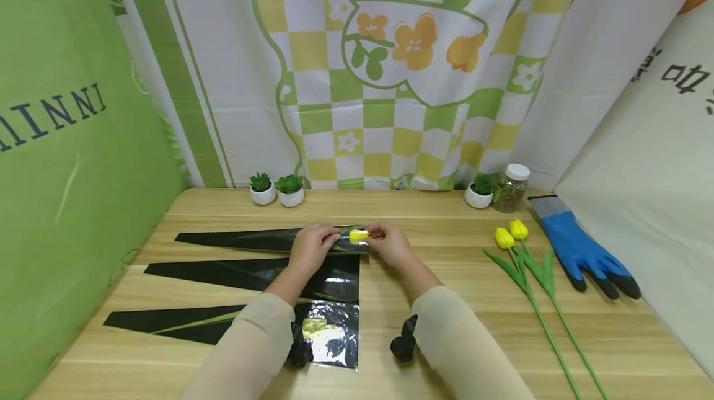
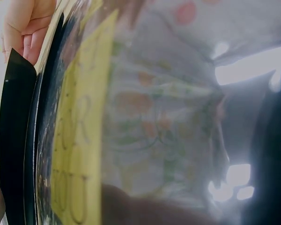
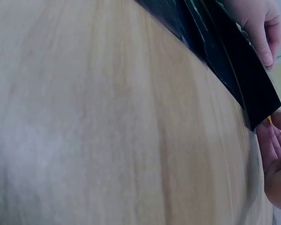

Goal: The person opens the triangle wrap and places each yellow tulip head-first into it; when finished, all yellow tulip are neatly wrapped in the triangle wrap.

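Observation:
A yellow tulip (image 1: 357, 235) lies within the wide end of the rearmost black tapered flower sleeve (image 1: 240, 239), its bloom near the opening. My left hand (image 1: 311, 250) grips the sleeve just left of the bloom, thumb toward the opening. My right hand (image 1: 392, 245) pinches the bloom's tip at the sleeve's mouth; in the right wrist view, a bit of yellow (image 3: 270, 119) shows there. Two more black sleeves lie in front: a middle one (image 1: 262, 273) and a nearer one (image 1: 184, 322) with a gold label (image 1: 314, 327). The stem is mostly hidden.
Two yellow tulips (image 1: 514, 235) with green stems lie at the right. Beside them is a blue glove (image 1: 574, 242). Small potted plants (image 1: 290, 190) and a jar (image 1: 510, 189) with a white lid stand along the table's back edge, by the curtain.

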Demonstrator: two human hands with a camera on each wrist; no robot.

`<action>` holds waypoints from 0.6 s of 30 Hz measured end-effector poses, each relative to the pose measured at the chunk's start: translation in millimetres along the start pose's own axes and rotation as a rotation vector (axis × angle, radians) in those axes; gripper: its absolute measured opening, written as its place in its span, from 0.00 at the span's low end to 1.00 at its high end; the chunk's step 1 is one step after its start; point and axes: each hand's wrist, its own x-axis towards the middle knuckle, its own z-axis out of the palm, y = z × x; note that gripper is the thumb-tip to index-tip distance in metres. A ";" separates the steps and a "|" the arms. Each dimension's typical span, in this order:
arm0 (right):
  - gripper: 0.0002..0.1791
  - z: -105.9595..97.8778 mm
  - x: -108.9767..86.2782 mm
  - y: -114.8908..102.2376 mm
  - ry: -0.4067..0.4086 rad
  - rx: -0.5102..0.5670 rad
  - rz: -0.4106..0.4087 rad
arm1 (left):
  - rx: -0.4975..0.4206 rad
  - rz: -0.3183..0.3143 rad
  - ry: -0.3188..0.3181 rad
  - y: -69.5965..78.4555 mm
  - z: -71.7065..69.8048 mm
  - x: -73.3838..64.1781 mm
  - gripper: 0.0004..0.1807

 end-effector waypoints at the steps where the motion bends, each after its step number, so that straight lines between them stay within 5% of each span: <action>1: 0.10 1.0 0.3 0.5 -0.002 0.011 0.008 | 0.004 0.007 0.005 -0.2 0.2 -0.2 0.09; 18: 0.12 7.4 1.5 3.4 -0.076 0.012 -0.003 | 0.013 0.019 0.013 -1.5 0.8 -0.7 0.09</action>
